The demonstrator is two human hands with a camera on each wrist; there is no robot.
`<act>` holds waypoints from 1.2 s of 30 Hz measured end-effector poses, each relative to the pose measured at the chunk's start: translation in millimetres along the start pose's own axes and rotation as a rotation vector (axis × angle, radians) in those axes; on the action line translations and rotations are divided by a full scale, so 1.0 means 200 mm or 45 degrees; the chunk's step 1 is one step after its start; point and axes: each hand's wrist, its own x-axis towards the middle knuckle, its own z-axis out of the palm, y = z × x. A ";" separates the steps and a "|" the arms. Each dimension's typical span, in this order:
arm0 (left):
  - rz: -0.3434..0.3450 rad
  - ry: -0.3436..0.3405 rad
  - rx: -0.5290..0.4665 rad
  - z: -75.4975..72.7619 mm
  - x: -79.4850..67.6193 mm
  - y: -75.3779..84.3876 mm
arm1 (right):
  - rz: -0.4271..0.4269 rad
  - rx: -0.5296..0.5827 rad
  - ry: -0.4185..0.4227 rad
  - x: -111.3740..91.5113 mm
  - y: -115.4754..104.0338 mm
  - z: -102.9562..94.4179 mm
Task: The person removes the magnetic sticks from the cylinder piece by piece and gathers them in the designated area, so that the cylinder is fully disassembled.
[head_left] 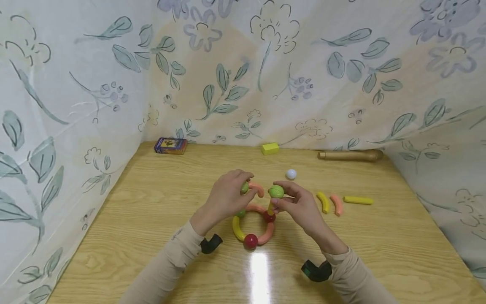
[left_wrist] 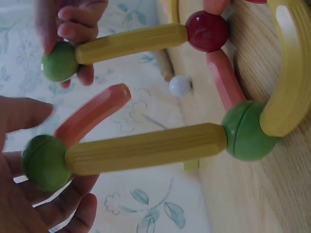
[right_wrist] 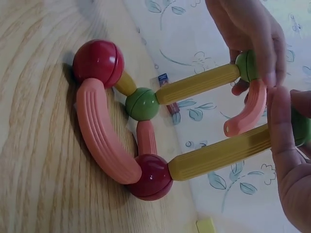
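Note:
A ring of curved pink (right_wrist: pixel 104 136) and yellow sticks (left_wrist: pixel 291 68), joined by red balls (head_left: pixel 251 241) and a green ball (left_wrist: pixel 250 131), lies on the table. Two straight yellow sticks rise from it: one (left_wrist: pixel 146 148) from the green ball, the other (right_wrist: pixel 218 153) from a red ball (right_wrist: pixel 150 177). My left hand (head_left: pixel 228 194) has its fingers curled round the green ball (left_wrist: pixel 46 162) topping the first stick; its thumb is lifted in the left wrist view. A curved pink stick (right_wrist: pixel 248 111) juts from that ball. My right hand (head_left: pixel 300 207) pinches the other stick's green top ball (head_left: pixel 276 191).
On the wooden table (head_left: pixel 152 202), a white ball (head_left: pixel 291 174) sits beyond my hands. Loose yellow (head_left: pixel 322 202), pink (head_left: pixel 336 205) and straight yellow sticks (head_left: pixel 358 200) lie right. Along the back stand a small box (head_left: pixel 170 145), a yellow block (head_left: pixel 270 148) and a brown rod (head_left: pixel 349 155).

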 end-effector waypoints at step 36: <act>-0.003 0.185 -0.375 -0.03 -0.14 -0.14 | 0.217 -1.310 0.302 0.42 0.31 -0.51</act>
